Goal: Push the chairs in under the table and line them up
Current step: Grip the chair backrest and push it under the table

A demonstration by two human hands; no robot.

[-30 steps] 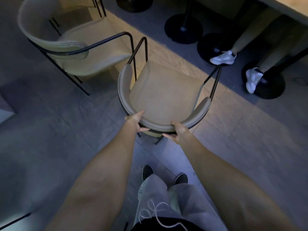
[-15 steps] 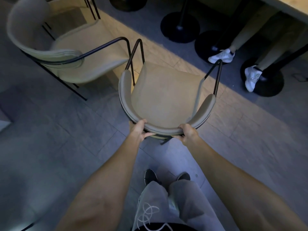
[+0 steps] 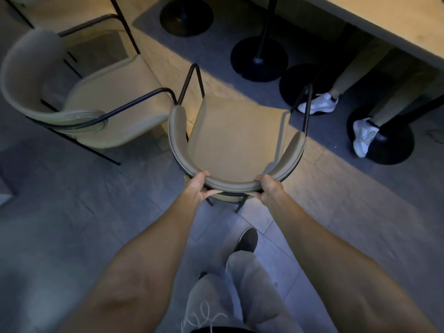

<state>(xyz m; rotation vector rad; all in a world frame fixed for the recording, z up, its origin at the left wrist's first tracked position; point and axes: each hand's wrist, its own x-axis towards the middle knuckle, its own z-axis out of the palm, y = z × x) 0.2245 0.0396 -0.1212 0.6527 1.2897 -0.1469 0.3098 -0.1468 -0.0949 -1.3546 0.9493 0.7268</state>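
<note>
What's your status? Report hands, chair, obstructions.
Both hands, left hand and right hand, gripping chair backrest. Second chair close on left. Seated person's feet near table bases ahead.

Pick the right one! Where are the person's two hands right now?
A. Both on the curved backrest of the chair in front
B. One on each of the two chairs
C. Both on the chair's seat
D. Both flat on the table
A: the left hand and the right hand both grip the curved backrest of the beige armchair in front; the other armchair goes untouched.
</note>
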